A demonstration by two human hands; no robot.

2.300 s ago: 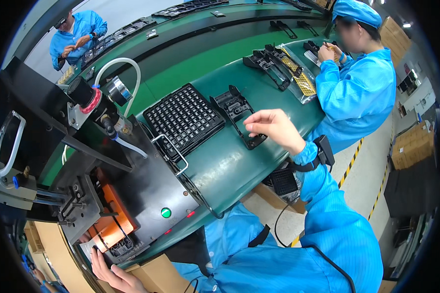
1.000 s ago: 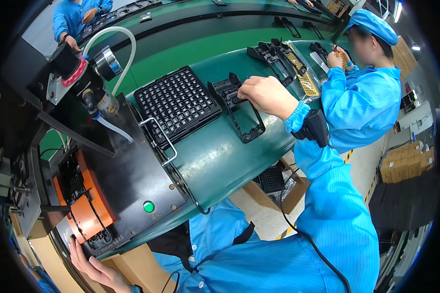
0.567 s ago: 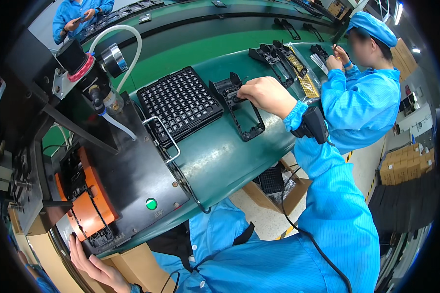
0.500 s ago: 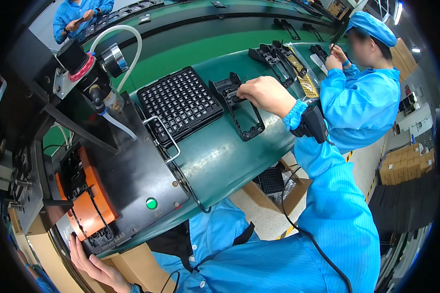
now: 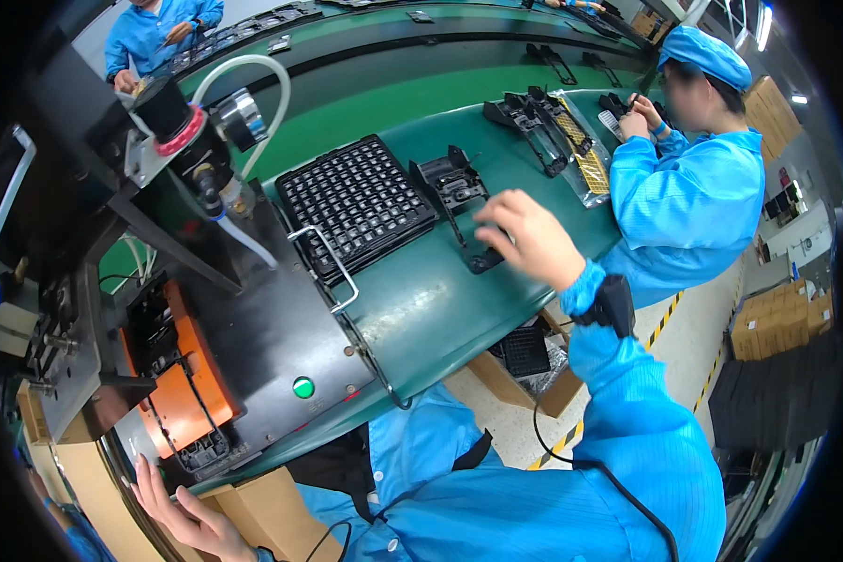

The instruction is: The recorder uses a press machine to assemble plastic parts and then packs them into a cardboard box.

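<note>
The right hand (image 5: pixel 526 242) has lifted off the black frame (image 5: pixel 457 185), fingers apart, leaving it unheld on the desk (image 5: pixel 412 323) beside the tray (image 5: pixel 358 199); the left hand (image 5: pixel 180 515), fingers extended, stays at the machine's (image 5: pixel 272 351) edge.

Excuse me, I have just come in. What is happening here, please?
The person's right hand, blurred and seemingly empty, is over a black plastic open frame on the green table. The left hand is at the near left corner of a black metal machine with an orange block. Farther right, a co-worker in blue clothes works with both hands.
</note>
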